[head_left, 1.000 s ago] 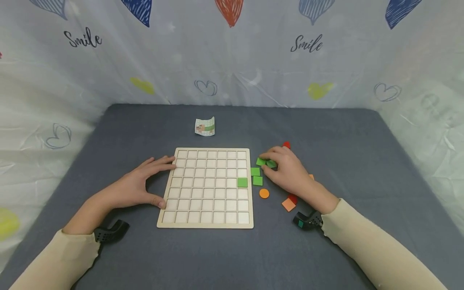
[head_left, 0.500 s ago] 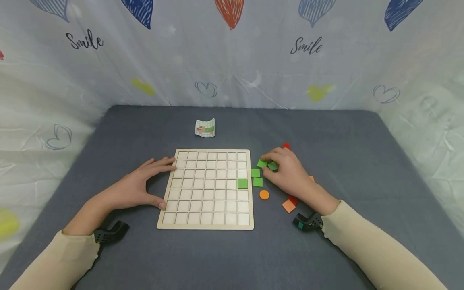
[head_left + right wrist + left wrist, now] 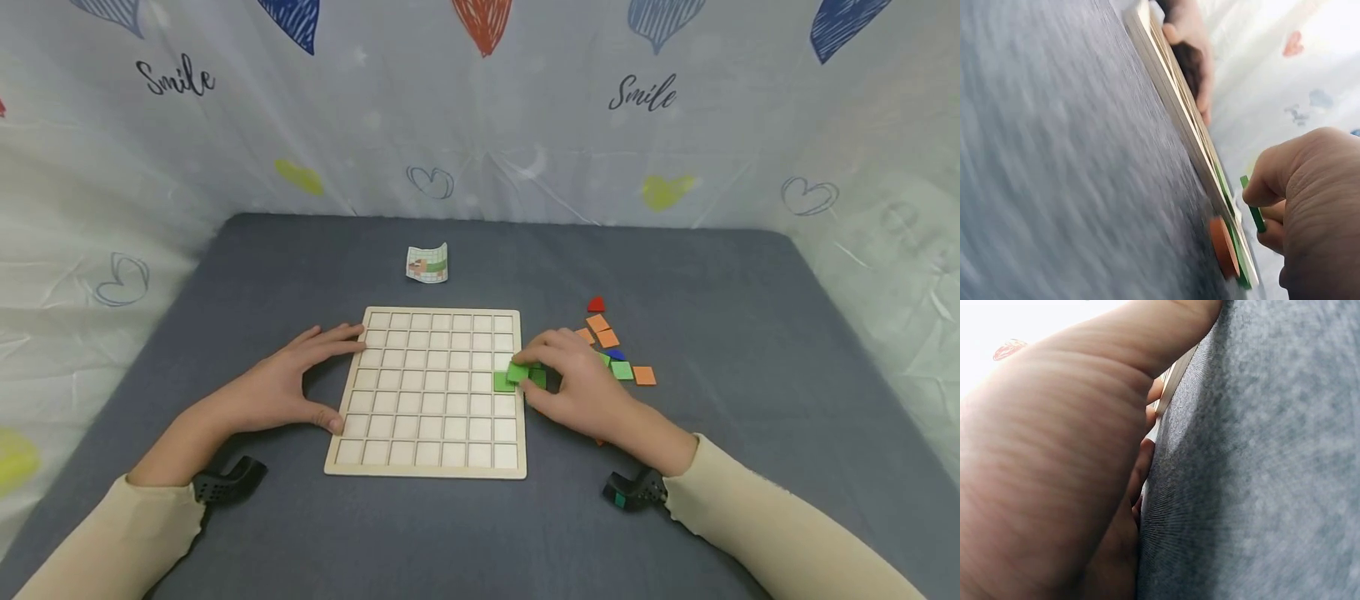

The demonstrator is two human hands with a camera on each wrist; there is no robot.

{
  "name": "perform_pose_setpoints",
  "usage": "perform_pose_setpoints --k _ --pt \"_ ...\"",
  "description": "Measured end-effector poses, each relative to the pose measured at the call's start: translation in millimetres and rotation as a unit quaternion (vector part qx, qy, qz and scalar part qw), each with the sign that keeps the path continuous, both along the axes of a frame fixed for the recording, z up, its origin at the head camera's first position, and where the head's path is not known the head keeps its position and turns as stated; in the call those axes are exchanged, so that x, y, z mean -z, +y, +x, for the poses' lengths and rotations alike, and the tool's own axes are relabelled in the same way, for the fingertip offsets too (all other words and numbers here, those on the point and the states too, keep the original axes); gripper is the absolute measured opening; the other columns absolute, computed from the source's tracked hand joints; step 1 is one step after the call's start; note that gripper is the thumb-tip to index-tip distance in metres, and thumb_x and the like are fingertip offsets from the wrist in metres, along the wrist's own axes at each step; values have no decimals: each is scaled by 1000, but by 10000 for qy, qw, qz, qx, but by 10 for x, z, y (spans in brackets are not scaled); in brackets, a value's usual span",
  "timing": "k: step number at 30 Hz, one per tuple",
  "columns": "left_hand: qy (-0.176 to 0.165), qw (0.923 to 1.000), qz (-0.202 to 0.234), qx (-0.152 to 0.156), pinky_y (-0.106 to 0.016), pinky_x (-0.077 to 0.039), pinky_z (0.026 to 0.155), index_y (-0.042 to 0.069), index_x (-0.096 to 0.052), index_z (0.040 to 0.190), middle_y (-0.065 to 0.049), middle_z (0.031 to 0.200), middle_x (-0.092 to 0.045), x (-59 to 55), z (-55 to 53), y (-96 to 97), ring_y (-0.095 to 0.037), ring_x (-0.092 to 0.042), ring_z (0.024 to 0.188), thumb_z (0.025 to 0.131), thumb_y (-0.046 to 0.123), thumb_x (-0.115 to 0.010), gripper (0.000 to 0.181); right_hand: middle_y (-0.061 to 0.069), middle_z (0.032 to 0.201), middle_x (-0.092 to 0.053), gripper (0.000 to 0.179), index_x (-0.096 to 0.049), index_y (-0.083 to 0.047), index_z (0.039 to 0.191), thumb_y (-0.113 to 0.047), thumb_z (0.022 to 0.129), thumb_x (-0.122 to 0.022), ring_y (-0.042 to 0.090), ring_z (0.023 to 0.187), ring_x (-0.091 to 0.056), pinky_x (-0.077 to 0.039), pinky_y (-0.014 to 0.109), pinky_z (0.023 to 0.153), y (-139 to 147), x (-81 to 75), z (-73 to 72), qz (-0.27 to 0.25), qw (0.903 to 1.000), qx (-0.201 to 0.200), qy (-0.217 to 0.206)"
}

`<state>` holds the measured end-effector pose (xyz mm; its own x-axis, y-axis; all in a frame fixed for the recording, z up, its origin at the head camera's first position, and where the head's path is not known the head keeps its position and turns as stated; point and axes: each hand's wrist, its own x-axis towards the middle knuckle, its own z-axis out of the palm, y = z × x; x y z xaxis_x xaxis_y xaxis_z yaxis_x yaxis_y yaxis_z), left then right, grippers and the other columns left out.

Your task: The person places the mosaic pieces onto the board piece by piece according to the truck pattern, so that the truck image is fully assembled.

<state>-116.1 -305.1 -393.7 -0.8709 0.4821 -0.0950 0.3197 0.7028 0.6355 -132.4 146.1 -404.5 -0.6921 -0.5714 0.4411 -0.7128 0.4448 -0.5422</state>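
A pale wooden grid board lies flat on the table. My left hand rests along its left edge, thumb near the lower corner and fingers near the upper one, spread apart. At the board's right edge my right hand pinches a green square tile between thumb and fingers. The right wrist view shows that green tile raised above the board. Another green tile sits in a right-column cell, partly covered by the held one. More green shows beneath the right fingers.
Right of the hand lie orange square tiles, a green tile, a blue piece and a red piece. An orange disc stands out beside the board in the right wrist view. A small printed card lies behind the board.
My right hand has moved left and nearer from the loose green tiles to the board's right edge, carrying a green tile. Pieces it covered now show. The left hand stays put.
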Motion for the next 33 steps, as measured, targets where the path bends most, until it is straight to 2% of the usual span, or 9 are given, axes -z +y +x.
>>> perform_pose_setpoints --k 5,11,17,33 --pt "-62 10000 -52 -20 -86 -17 120 28 -50 166 3 181 -22 -1 -3 -8 -54 -2 164 70 53 -102 112 -6 114 -72 24 -83 -14 115 -10 92 -80 15 97 -59 -49 36 83 -45 -4 85 44 9996 -279 -63" --pt "-36 10000 -31 -5 -86 -16 120 28 -50 166 3 181 -23 -9 -5 5 -54 -1 164 70 54 -101 111 -7 109 -71 23 -83 -15 113 -10 91 -80 12 91 -55 -46 35 82 -51 27 93 105 9968 -744 268" --pt "-15 10000 -16 32 -85 -16 121 27 -51 165 2 181 -23 -7 -6 0 -53 -1 165 70 52 -102 111 -7 108 -71 21 -83 -14 112 -9 92 -80 10 91 -54 -42 32 81 -67 33 105 56 9936 -1073 353" --pt "2 10000 24 97 -86 -16 120 27 -50 166 1 181 -23 -2 -4 -10 -54 -1 165 72 47 -102 109 -8 111 -70 20 -81 -17 113 -11 94 -78 10 93 -54 -43 32 81 -72 14 127 234 9935 -1067 319"
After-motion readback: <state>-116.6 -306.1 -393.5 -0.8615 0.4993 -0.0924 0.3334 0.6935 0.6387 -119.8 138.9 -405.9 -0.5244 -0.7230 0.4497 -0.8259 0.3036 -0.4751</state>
